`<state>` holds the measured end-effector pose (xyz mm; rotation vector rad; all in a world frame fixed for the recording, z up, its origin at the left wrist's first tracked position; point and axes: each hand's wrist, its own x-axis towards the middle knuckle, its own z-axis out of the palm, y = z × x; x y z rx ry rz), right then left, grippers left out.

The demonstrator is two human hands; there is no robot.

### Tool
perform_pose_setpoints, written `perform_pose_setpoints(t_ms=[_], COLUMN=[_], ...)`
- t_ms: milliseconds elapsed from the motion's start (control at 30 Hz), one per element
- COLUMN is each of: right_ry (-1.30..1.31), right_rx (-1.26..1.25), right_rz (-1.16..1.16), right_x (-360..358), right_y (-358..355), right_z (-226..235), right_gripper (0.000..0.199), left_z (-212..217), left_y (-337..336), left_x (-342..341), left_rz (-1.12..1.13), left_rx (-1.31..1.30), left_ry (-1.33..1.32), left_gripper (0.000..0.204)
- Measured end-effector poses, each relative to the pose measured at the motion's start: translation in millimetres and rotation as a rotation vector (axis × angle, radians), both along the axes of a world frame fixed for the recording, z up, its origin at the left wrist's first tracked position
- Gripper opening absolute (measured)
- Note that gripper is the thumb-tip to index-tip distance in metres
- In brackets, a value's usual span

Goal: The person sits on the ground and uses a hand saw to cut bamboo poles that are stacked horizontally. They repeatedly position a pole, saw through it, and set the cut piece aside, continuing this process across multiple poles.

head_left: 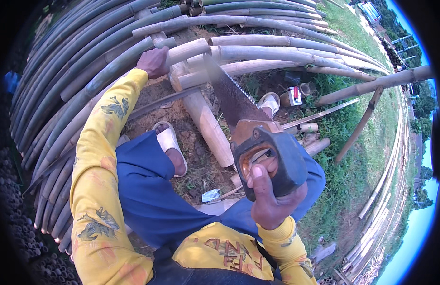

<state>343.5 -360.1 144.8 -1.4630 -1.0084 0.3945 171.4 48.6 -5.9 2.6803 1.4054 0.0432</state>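
My left hand (153, 62) is wrapped round a pale bamboo pole (187, 51) that lies across a thick supporting log (205, 126). In my right hand (277, 197) is a handsaw (236, 102), gripped through the opening of its dark handle. The saw's rusty, toothed blade points up and away from me, its blurred tip close to the cut ends of the bamboo poles. Just right of the held pole's end, another bamboo pole (258, 40) begins, with a small gap between them. Whether the blade touches any bamboo I cannot tell.
A large stack of bamboo poles (63, 90) fills the left side. My sandalled feet (170, 145) stand beside the log. A slanted pole on a prop (355, 128) stands at right. A small red-and-white box (294, 96) sits beyond my right foot. More poles (379, 190) lie on the grass.
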Motion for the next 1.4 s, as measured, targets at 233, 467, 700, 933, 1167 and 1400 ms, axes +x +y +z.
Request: perform_pose_setpoints(t_ms=[233,467,700,933,1167,1400], right_ry=[0.246,0.124,0.172,0.177,0.020,0.146], right_rx=[0.178,0.030,-0.056,0.045,0.055,0.084], right_rz=[-0.066,-0.151,-0.048,-0.009,0.014,-0.053], right_x=[24,0,7,9,1,8], right_y=[-56,-65,-86,-40,-7,-4], right_z=[77,70,73,24,-24,33], right_gripper=[0.017,0.011,0.014,0.013,0.004,0.006], left_z=[24,25,11,13,12,12], left_y=[-13,-17,-6,-5,-9,-10], left_x=[1,-4,-9,-7,-5,-10], left_rz=[0.021,0.001,0.003,0.012,-0.015,0.020], left_rx=[-0.014,-0.011,-0.025,-0.008,0.032,0.010], left_ry=[-0.005,-0.022,-0.046,-0.041,-0.016,-0.018], left_gripper=[0.042,0.044,0.045,0.049,0.052,0.050])
